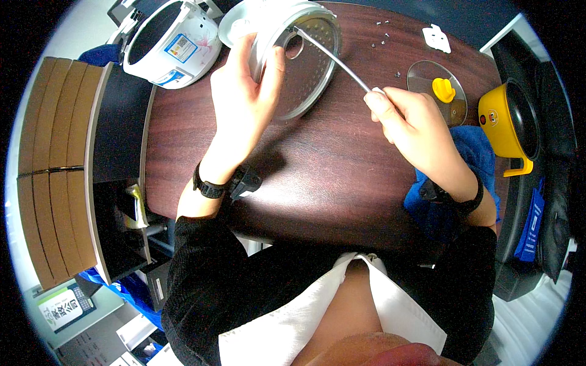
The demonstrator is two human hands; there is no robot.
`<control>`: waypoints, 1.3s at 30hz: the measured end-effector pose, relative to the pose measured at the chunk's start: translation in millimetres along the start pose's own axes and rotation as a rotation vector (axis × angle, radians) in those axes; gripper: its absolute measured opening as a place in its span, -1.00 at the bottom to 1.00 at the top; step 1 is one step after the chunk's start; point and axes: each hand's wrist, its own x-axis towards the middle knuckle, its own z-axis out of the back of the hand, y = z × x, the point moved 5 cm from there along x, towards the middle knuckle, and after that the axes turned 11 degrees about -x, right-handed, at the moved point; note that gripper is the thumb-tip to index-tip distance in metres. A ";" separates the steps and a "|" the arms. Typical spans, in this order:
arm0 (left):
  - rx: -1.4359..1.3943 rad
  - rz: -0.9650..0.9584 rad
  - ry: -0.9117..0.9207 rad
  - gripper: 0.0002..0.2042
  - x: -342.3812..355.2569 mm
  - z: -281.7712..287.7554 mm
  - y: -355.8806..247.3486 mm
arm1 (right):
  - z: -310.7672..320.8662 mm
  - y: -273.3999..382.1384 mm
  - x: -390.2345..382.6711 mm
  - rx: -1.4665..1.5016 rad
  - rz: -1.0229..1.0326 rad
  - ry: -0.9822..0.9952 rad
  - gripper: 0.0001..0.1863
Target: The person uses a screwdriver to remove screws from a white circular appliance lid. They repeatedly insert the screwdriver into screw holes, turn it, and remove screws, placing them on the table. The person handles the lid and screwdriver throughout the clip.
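My left hand [245, 91] grips the rim of a round white lid [262, 46], holding it tilted up on edge at the far side of the table. Its inner face is a dimpled metal-looking disc [314, 73] with a hole near the upper part. In my closed right hand [415, 125] is a screwdriver [339, 61]; its handle is mostly hidden by the fingers. The long thin shaft slants up and left, and the tip meets the lid beside the hole. Whether a screw sits under the tip, I cannot tell.
A white rice cooker body [174, 49] stands far left. Far right lie several small screws [383, 43] and a white plastic piece [436, 38]. Nearer are a glass lid with a yellow knob [444, 90], a yellow pot [497, 116] and a blue cloth [421, 201]. Cardboard boxes [58, 158] line the left.
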 end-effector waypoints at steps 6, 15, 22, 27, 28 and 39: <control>0.034 -0.009 -0.003 -0.74 -3.8 -2.2 -0.5 | 1.4 8.8 -4.3 -0.137 0.025 -0.027 -0.57; 0.032 -0.041 -0.003 -0.73 -1.6 -1.2 0.2 | 36.3 10.7 2.1 -0.698 0.280 -0.493 -0.66; 0.030 -0.029 -0.018 -0.73 1.8 1.7 8.1 | 45.7 -3.2 8.9 -0.526 0.117 -0.210 -0.65; 0.010 0.010 -0.019 -0.72 7.1 5.0 14.8 | 14.4 -20.1 5.0 -0.591 0.137 0.087 -0.62; -0.012 0.018 -0.021 -0.73 7.5 3.4 19.8 | 4.0 -29.1 5.1 -0.642 0.171 0.168 -0.61; -0.051 0.059 -0.005 -0.74 5.1 3.7 17.0 | -46.4 -54.4 6.3 -0.613 0.304 0.514 -0.70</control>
